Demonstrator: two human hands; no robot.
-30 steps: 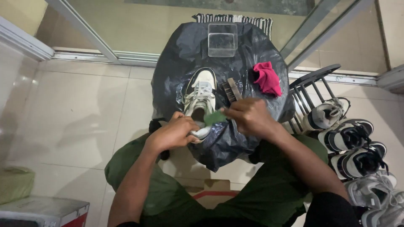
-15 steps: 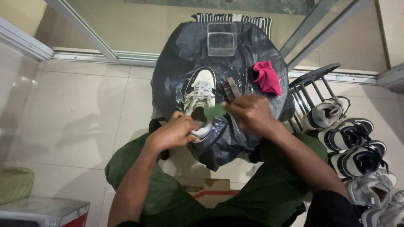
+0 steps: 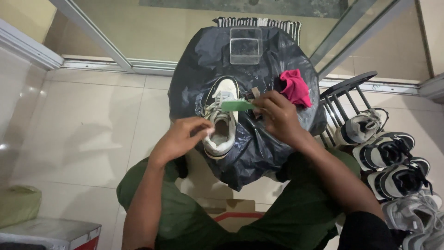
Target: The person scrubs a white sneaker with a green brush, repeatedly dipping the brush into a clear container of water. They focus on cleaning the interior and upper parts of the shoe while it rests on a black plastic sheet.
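A cream and black sneaker point(image 3: 221, 115) lies on a round table covered with a black plastic bag point(image 3: 194, 78). My right hand point(image 3: 277, 115) holds a flat green strip point(image 3: 237, 105) over the shoe's laces. My left hand point(image 3: 181, 139) hovers just left of the shoe's heel, fingers loosely curled, pinching something small and white that I cannot make out. A brown-handled brush point(image 3: 253, 95) lies next to the shoe, partly hidden by my right hand.
A clear plastic box point(image 3: 245, 45) stands at the table's far edge, a pink cloth point(image 3: 294, 88) at its right. A black shoe rack point(image 3: 351, 99) with several sneakers point(image 3: 386, 150) stands to the right. A glass sliding door is beyond; boxes sit at lower left.
My right hand has lifted the green strip up from the shoe's heel to over its laces. My left hand has drawn back left, off the shoe.
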